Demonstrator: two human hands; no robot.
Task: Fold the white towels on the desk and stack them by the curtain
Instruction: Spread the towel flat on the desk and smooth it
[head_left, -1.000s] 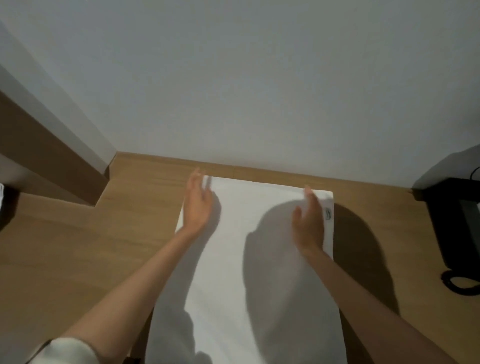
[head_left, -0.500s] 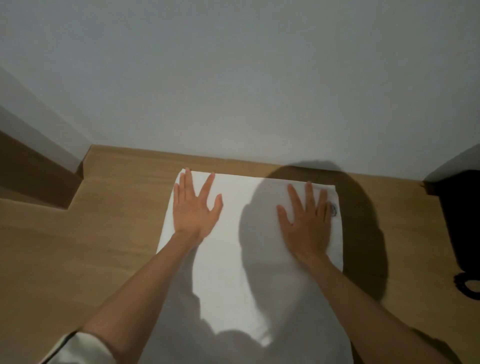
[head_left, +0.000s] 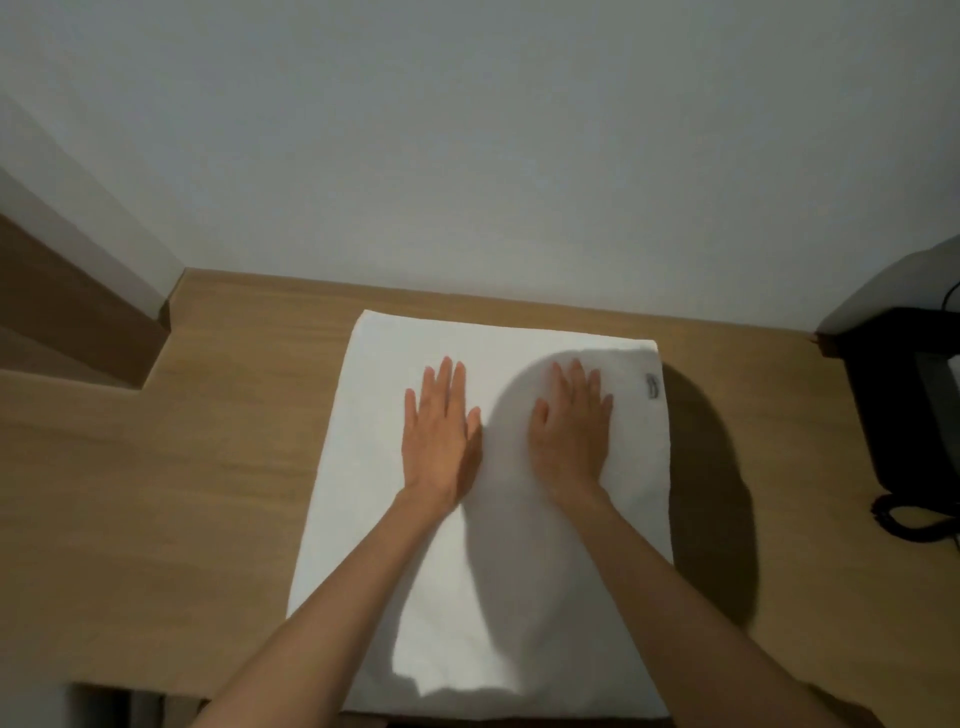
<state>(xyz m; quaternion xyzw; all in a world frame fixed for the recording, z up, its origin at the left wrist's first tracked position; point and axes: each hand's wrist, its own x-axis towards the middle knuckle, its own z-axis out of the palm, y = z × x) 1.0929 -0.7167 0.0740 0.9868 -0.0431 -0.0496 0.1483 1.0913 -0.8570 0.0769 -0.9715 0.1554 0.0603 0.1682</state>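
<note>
Left hand (head_left: 441, 436), right hand (head_left: 571, 431) flat on towel (head_left: 371, 467) (on desk (head_left: 156, 493)).

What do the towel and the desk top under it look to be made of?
The white towel looks like soft matte cloth, probably cotton: no shine, thick rounded edges, a small sewn tag. The desk looks like light wood or wood-look laminate, smooth and low-sheen, with faint grain streaks.

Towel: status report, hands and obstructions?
Both flat on white towel: left hand, right hand. Towel spread on desk. Black phone at right, apart.
</note>
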